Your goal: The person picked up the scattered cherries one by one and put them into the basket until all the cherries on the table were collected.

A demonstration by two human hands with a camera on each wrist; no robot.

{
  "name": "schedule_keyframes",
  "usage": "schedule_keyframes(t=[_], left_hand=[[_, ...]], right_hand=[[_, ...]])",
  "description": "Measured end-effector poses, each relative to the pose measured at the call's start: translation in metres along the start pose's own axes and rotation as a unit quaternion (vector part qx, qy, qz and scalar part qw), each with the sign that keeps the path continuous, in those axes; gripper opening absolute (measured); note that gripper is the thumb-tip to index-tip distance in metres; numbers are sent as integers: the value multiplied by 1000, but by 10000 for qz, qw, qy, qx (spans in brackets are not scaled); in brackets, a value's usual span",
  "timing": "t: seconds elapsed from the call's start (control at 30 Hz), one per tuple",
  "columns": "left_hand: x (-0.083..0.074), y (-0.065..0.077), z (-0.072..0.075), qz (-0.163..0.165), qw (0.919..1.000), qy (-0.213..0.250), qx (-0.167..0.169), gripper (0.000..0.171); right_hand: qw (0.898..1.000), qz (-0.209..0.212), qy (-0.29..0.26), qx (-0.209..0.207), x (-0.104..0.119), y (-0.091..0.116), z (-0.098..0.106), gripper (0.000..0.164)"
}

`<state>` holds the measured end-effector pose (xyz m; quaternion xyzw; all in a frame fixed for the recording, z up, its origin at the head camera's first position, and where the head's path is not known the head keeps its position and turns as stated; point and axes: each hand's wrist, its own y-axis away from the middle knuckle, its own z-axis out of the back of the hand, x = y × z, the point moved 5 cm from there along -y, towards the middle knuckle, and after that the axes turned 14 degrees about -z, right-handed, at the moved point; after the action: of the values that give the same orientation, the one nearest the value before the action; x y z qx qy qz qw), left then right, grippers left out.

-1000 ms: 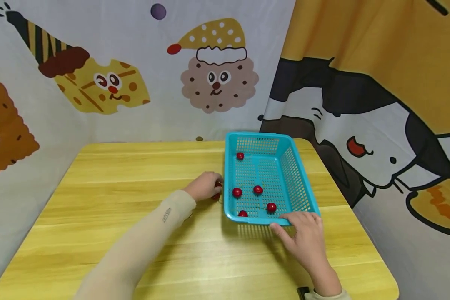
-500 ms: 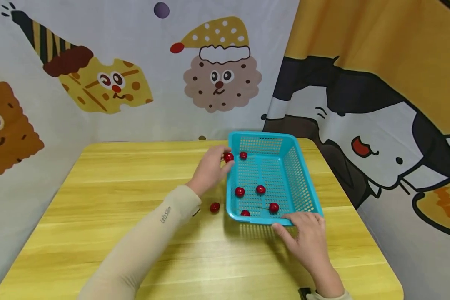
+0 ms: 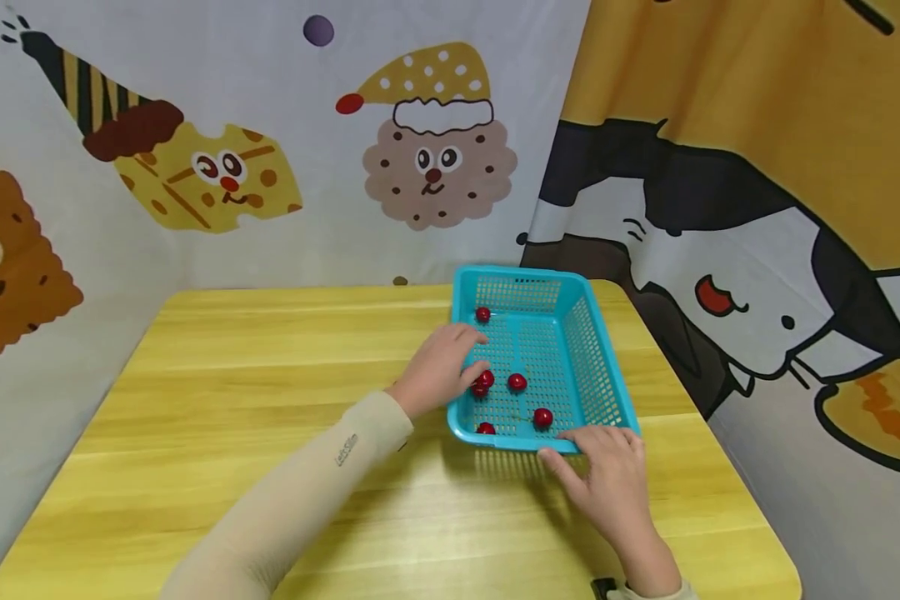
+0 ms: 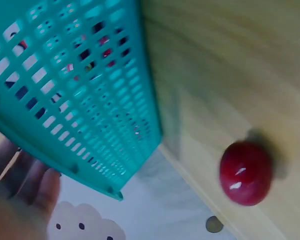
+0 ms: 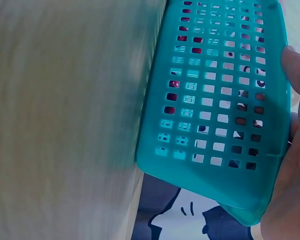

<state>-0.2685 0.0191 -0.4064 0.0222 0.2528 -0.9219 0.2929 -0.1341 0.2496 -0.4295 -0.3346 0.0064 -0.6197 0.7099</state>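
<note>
A turquoise plastic basket with perforated walls holds several red cherries, among them one cherry near its middle. Reaching over the left rim, my left hand has its thumb and fingers spread apart. Just below the thumb, a cherry sits against another one in the basket. My right hand grips the near right corner of the rim, fingers on top and thumb along the outside. In the left wrist view, a single cherry lies on the table outside the basket; the left arm hides it in the head view.
The basket stands on a light wooden table, towards its far right side. Behind it hangs a white cloth printed with cartoon food, and a yellow cartoon curtain hangs at the right.
My left hand carried a cherry from the table to the left rim, then moved over the basket and released it beside another cherry. The right hand stays on the rim.
</note>
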Motion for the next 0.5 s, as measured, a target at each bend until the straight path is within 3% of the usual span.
schedule_keyframes(t=[0.13,0.23,0.37,0.5], left_hand=[[3,27,13,326,9974,-137,-630,26],[9,46,16,847,9945,-55,-607,21],[12,65,4,1310,9899,449,289,32],[4,75,-13,1055,9843,679,1239,49]], right_hand=[[10000,56,-14,45,2,-1,-1,37],[9999,94,-47,-14,3,-2,0,36],[10000,41,-29,-67,2,-1,3,37],[10000,-15,1,4,2,0,1,38]])
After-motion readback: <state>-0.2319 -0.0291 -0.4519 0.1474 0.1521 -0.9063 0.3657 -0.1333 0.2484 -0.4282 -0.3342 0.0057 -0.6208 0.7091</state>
